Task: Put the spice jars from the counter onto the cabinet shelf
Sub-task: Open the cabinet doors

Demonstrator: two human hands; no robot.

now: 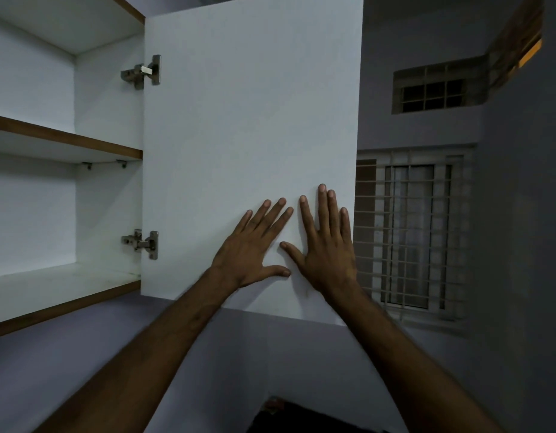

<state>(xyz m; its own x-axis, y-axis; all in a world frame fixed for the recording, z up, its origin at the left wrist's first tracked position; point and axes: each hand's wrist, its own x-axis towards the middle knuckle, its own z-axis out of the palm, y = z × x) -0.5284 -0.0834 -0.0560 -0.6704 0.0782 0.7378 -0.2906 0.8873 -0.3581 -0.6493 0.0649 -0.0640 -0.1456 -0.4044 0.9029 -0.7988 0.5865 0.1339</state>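
A white wall cabinet stands open at the left, with a bare lower shelf and a bare upper shelf, both edged in brown wood. Its white door is swung out toward me. My left hand and my right hand lie flat against the inner face of the door near its lower edge, fingers spread, holding nothing. No spice jars show in this view. The counter is hidden apart from a dark patch at the bottom.
Two metal hinges join the door to the cabinet side. A barred window and a small vent grille sit in the wall at the right. A dark object lies low in the middle.
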